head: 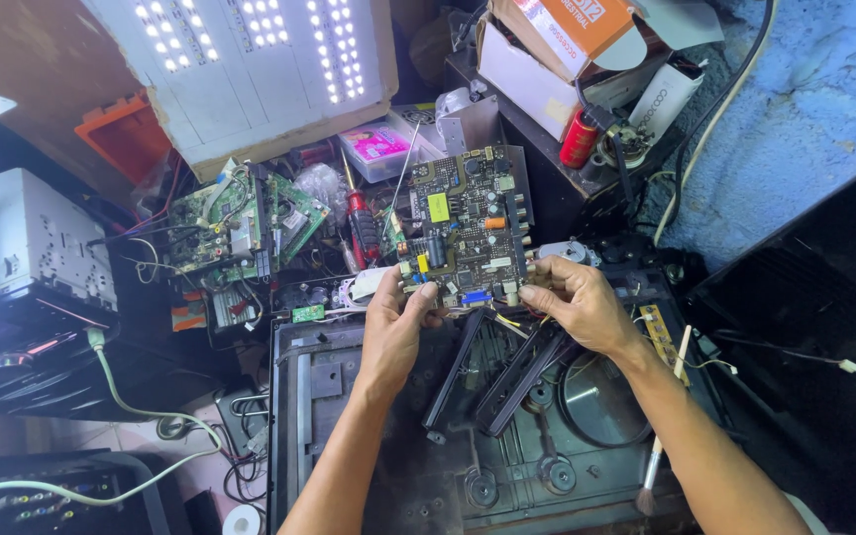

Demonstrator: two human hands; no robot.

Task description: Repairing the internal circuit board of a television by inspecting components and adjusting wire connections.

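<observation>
Below your two hands lay the largest thing in view, a dark metal chassis (369, 466) with round discs and black plastic bars crossing it just under your wrists. Up and to the left of your left hand (395, 322) leaned a white panel studded with rows of lit LEDs (250, 59). Far to the left of that hand sat a white perforated metal box (37, 238). Above and beyond your right hand (577, 302) stood a white and orange cardboard box (547, 50), with a small red cylinder (579, 139) beside it.

You held a dark rectangular circuit board (463, 223) carrying a yellow block and an orange part, tilted up above the chassis. Your left hand was clenched on its lower left corner, thumb on the face. Your right hand gripped its lower right edge, fingers curled round it.

Left of your left hand, well apart from the held board, a green circuit board (235, 223) with tangled wires rested on the clutter. Between that board and the one you held lay a red-handled screwdriver (361, 226). Below your right forearm a thin paintbrush with a pale handle (661, 436) lay slanted on the chassis. A pale green cable (131, 406) curved across the lower left, far from your left hand.
</observation>
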